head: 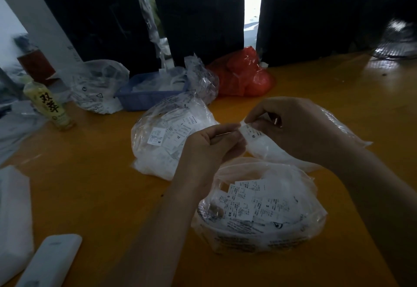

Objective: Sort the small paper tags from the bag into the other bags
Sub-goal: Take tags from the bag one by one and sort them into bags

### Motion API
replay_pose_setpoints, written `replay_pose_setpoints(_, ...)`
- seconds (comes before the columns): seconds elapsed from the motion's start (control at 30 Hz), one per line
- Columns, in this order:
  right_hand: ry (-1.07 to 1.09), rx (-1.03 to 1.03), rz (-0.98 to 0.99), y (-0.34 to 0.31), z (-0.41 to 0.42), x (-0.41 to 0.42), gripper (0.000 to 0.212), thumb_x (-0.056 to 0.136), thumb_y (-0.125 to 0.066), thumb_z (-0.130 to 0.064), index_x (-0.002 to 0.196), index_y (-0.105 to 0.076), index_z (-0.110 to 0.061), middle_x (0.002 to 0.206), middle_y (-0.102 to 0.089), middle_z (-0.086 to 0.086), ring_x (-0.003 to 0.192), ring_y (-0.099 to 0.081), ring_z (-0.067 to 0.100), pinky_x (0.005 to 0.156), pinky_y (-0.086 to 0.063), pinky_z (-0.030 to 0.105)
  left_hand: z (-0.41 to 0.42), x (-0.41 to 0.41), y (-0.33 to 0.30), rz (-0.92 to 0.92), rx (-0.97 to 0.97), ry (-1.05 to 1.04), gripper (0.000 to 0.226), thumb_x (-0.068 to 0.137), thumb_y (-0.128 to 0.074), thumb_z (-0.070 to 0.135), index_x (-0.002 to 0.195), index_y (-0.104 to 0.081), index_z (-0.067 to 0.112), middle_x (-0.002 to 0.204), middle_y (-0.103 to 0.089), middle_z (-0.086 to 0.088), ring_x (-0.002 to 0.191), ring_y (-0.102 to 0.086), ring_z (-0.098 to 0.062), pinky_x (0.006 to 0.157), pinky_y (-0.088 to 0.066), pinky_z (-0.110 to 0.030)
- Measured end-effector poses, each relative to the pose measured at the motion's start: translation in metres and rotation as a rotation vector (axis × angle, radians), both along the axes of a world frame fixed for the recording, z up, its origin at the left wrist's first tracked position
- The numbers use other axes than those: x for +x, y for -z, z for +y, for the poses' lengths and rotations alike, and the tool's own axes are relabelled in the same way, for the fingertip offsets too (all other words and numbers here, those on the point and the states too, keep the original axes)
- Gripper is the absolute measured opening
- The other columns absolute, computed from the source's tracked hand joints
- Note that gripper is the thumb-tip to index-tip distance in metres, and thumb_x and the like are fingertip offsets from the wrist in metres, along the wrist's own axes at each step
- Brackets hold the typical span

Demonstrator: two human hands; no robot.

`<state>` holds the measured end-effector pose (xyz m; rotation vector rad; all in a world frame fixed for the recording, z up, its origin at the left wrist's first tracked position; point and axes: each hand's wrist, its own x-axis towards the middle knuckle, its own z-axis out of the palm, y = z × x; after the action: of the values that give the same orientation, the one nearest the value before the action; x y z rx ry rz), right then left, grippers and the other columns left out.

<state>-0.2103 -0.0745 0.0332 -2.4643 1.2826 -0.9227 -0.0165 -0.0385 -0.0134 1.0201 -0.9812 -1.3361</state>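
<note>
Head view caught me mid-sort: my left hand (212, 144) and my right hand (291, 126) were both curled, each pinching one end of a small paper tag (249, 132) marked M, held in the air between them. Under my right hand lay a clear bag (270, 149), seemingly the one for that size, though whether my fingers also gripped its mouth I could not tell. Nearest me sat the open bag of mixed tags (259, 207), with S and XS slips showing on top; to the left of my hands was a fuller bag (167, 137) with M and XL slips visible through the plastic. I judged the step to be reading the size and dropping this tag into its matching bag; the next move called for opening that bag's mouth and releasing the slip cleanly, without it clinging to the film. All of it rested on an orange table (101, 174). Further back stood a blue basket (144, 99), a red bag (246, 74), a drink bottle (50, 106) and large black-wrapped bundles (196, 16), with daylight through a gap between them.
</note>
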Motion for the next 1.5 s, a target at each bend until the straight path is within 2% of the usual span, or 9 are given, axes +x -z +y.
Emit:
replay_pose_setpoints(0.07,-0.014,0.022,0.011,0.000,0.001,0.001,0.013,0.095,-0.069,-0.026,0.101,-0.073,-0.037,0.087,-0.066,-0.022,0.091,-0.056,-0.010,0.073,-0.043,0.007,0.001,0.001,-0.001,-0.027,0.010,0.021,0.015,0.095,-0.073,0.008,0.106,-0.079,0.017,0.101,-0.080,-0.015,0.093,-0.079,-0.024,0.077,-0.062,-0.025)
replay_pose_setpoints(0.2,-0.020,0.055,-0.052,0.001,0.001,0.001,0.020,0.093,-0.071,-0.025,0.110,-0.071,-0.036,0.084,-0.059,-0.030,0.085,-0.052,-0.025,0.070,-0.035,-0.005,0.001,-0.001,-0.002,-0.077,0.029,0.038,0.015,0.097,-0.072,0.014,0.111,-0.076,0.015,0.101,-0.081,-0.011,0.093,-0.079,-0.023,0.075,-0.062,-0.028)
replay_pose_setpoints(0.37,0.001,0.078,-0.054,-0.002,0.001,-0.002,0.011,0.092,-0.073,-0.025,0.097,-0.071,-0.034,0.078,-0.061,-0.023,0.080,-0.056,-0.016,0.063,-0.038,-0.002,0.002,0.000,-0.002,-0.085,0.026,0.005,0.016,0.098,-0.072,0.016,0.112,-0.075,0.012,0.098,-0.081,-0.011,0.093,-0.079,-0.023,0.070,-0.061,-0.026)
replay_pose_setpoints(0.5,0.011,0.103,-0.048,-0.002,0.001,-0.003,0.010,0.093,-0.072,-0.026,0.093,-0.070,-0.035,0.072,-0.060,-0.017,0.070,-0.055,-0.009,0.060,-0.039,0.003,0.002,-0.002,0.001,-0.039,0.024,-0.015,0.015,0.095,-0.074,0.012,0.109,-0.077,0.011,0.095,-0.080,-0.013,0.094,-0.079,-0.029,0.076,-0.063,-0.029)
replay_pose_setpoints(0.7,0.006,0.105,-0.066,-0.003,0.001,-0.004,0.007,0.092,-0.073,-0.026,0.095,-0.072,-0.033,0.076,-0.063,-0.018,0.079,-0.059,-0.005,0.065,-0.042,0.003,0.002,-0.002,0.002,-0.029,0.014,-0.016,0.016,0.091,-0.077,0.009,0.107,-0.078,0.014,0.098,-0.080,-0.014,0.091,-0.079,-0.026,0.075,-0.061,-0.025)
replay_pose_setpoints(0.87,0.008,0.121,-0.046,-0.003,0.000,-0.006,0.006,0.093,-0.071,-0.031,0.096,-0.071,-0.035,0.079,-0.066,-0.012,0.074,-0.061,0.004,0.065,-0.052,0.021,0.001,-0.003,0.002,0.012,0.000,-0.061,0.015,0.091,-0.076,0.005,0.106,-0.078,0.010,0.096,-0.079,-0.015,0.090,-0.079,-0.027,0.079,-0.062,-0.028)
replay_pose_setpoints(1.03,-0.007,0.138,-0.055,-0.003,-0.001,-0.007,0.007,0.090,-0.073,-0.027,0.093,-0.070,-0.033,0.086,-0.067,-0.018,0.078,-0.059,-0.008,0.064,-0.044,0.006,0.000,-0.004,0.001,0.046,0.003,-0.089,0.012,0.093,-0.074,0.006,0.105,-0.076,0.005,0.097,-0.080,-0.015,0.088,-0.079,-0.027,0.074,-0.061,-0.025)
replay_pose_setpoints(1.3,-0.045,0.161,-0.064,-0.005,-0.002,-0.010,0.012,0.089,-0.075,-0.021,0.091,-0.071,-0.032,0.085,-0.070,-0.018,0.081,-0.064,-0.005,0.069,-0.053,0.017,0.002,-0.003,0.000,0.034,0.001,-0.073,0.011,0.096,-0.071,0.007,0.106,-0.073,0.002,0.098,-0.080,-0.014,0.086,-0.079,-0.027,0.072,-0.061,-0.025)
replay_pose_setpoints(1.5,-0.046,0.145,-0.010,-0.005,-0.002,-0.009,0.011,0.090,-0.075,-0.023,0.092,-0.071,-0.034,0.086,-0.067,-0.023,0.085,-0.061,-0.013,0.070,-0.044,0.002,0.002,-0.004,0.000,-0.043,-0.002,-0.078,0.011,0.092,-0.076,0.010,0.103,-0.077,0.010,0.094,-0.080,-0.016,0.087,-0.078,-0.027,0.072,-0.062,-0.027)
